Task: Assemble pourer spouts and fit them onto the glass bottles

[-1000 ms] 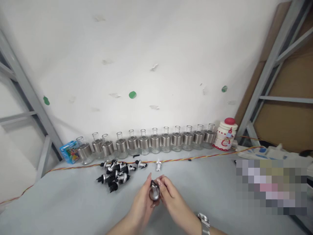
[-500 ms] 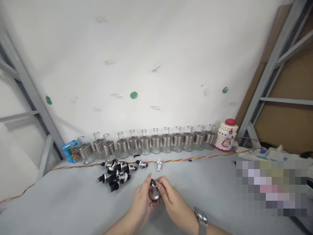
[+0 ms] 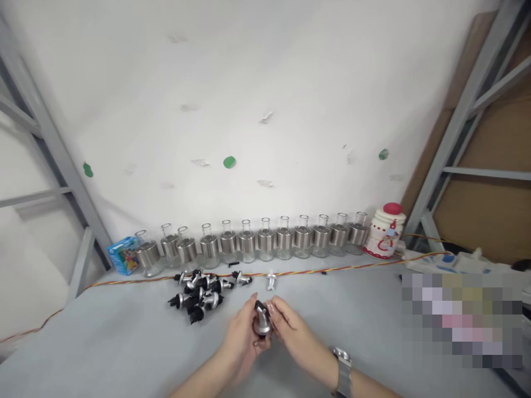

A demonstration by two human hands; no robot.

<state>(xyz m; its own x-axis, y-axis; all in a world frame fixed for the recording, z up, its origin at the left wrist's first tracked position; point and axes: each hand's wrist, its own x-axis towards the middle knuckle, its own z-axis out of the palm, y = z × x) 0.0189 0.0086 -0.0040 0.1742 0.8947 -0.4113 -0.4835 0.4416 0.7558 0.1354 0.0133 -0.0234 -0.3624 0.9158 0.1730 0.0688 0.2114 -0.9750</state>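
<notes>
Between my two hands is a silver-and-black pourer spout (image 3: pixel 263 323), its black tip up and its wide silver collar low. My left hand (image 3: pixel 241 330) is closed around it from the left, fingertips curled under the collar. From the other side, the thumb and fingers of my right hand (image 3: pixel 286 322) pinch it near the black tip. Several similar spouts lie in a pile (image 3: pixel 199 293) to the left, with a single spout (image 3: pixel 241 277) just right of them. Beyond my hands a small white plastic piece (image 3: pixel 271 280) lies on the grey table (image 3: pixel 357 326).
A row of glass bottles with metal sleeves (image 3: pixel 266 239) stands along the wall. A blue box (image 3: pixel 124 256) is at its left end, a white jar with a red lid (image 3: pixel 385 232) at its right. A red-and-yellow twisted wire (image 3: pixel 352 269) crosses the table.
The spout has turned slightly in my fingers, showing more of its silver body. My right wrist and watch have rotated a little. The whole view has shifted slightly.
</notes>
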